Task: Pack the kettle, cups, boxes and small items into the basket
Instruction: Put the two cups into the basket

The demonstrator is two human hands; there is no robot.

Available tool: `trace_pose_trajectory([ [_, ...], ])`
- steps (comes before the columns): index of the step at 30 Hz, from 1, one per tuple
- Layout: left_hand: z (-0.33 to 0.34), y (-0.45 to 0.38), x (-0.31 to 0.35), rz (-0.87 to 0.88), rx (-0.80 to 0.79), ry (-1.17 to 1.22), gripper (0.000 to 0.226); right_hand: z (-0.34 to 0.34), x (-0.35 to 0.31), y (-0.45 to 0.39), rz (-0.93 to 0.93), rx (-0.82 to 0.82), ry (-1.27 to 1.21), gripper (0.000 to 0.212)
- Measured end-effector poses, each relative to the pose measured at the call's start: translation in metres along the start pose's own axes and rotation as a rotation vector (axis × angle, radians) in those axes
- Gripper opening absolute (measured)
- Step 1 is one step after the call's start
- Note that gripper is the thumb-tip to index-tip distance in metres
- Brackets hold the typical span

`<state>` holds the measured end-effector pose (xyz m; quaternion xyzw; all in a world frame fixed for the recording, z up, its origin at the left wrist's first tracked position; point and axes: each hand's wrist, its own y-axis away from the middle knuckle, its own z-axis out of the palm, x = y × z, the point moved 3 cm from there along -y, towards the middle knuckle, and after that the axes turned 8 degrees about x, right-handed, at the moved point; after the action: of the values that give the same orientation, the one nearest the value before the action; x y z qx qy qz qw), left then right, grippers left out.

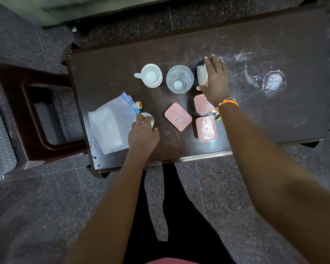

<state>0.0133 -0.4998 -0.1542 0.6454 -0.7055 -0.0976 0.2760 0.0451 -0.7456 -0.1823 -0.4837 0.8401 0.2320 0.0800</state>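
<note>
As a person stands over a dark, scratched bench [255,115], the left hand [142,136] reaches onto its near left part, fingers [141,119] curled round a small white object [150,119] that lies just beside a clear zip bag [109,126]. What that object is cannot be told. The bag, with a blue seal strip, lies flat at the bench's left edge, and a small orange-and-yellow cap [138,105] sits at its top corner.

The right hand [214,80], an orange band [228,103] at its wrist, rests spread over a black bowl [198,67] holding white papers [201,76], thumb at the bowl's near rim and fingers curved over its far side.

Left of the bowl stands an empty glass [179,79], and left of that a white cup [151,75], its handle pointing left. Three pink boxes lie nearer the person: one [178,116] tilted in the middle, one [203,103] partly under the right wrist, one [206,129] with a dimpled lid below it. Small dark and yellow items [216,115] lie beside the wrist, too small to identify.

A dark stool [25,111] stands left of the bench.
</note>
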Motion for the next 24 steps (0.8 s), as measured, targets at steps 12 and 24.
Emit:
trace_pose_trajectory([
  [12,0.015,0.007,0.012,-0.061,-0.25,0.331,0.028,0.0,-0.026,0.075,-0.032,0.23,-0.249,0.033],
  [24,0.023,0.005,-0.034,-0.324,-0.166,0.492,0.03,0.083,-0.083,0.119,-0.025,-0.243,-0.365,0.028],
])
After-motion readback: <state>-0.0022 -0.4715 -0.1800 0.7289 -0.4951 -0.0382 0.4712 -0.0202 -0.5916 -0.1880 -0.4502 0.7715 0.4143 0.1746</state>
